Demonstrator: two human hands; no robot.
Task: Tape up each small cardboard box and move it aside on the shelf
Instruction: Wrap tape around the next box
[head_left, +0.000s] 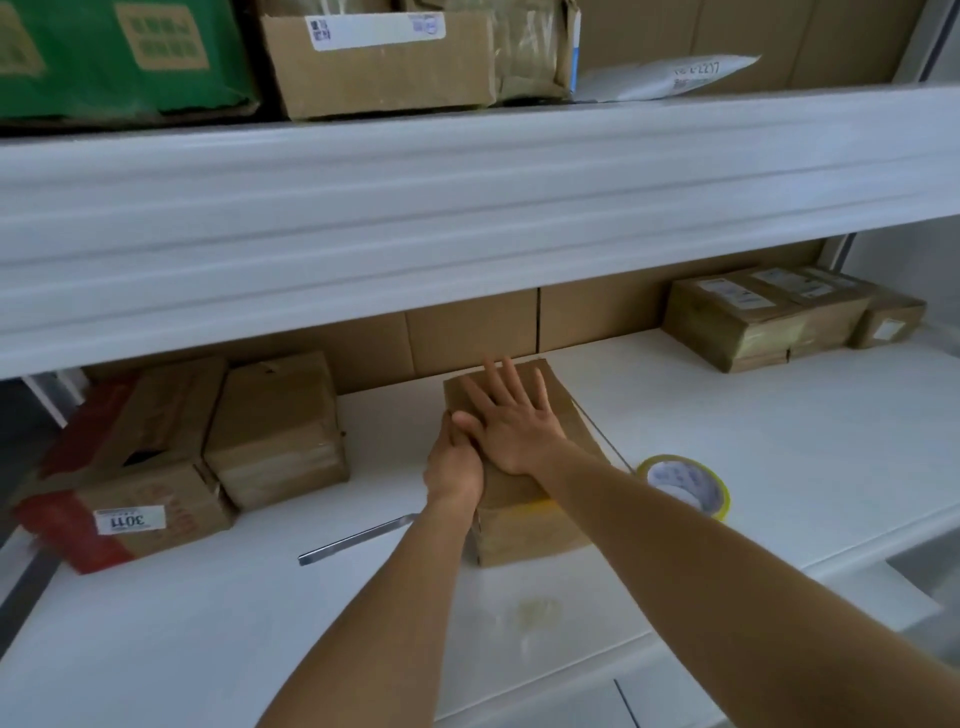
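Fingers (498, 384) of the right hand (511, 421) lie straight and spread flat on top of the small cardboard box (524, 525), pressing it down. The left hand (453, 462) sits against the box's left side with its fingers curled onto the top edge beside the right thumb, so it appears to grip the box.

This box stands in the middle of the lower shelf (779, 441), well back from the near edge. It is plain brown and glossy with clear tape over its faces, with a yellowish strip at its near top edge. It looks close to sealed, the hands probably smoothing tape down; moving it aside seems not yet done.

A tape roll (684, 487) lies just to its right and a metal blade (358, 538) to its left. Taped boxes (275, 431) at the far left and others (769, 317) at the far right suggest earlier ones are finished.
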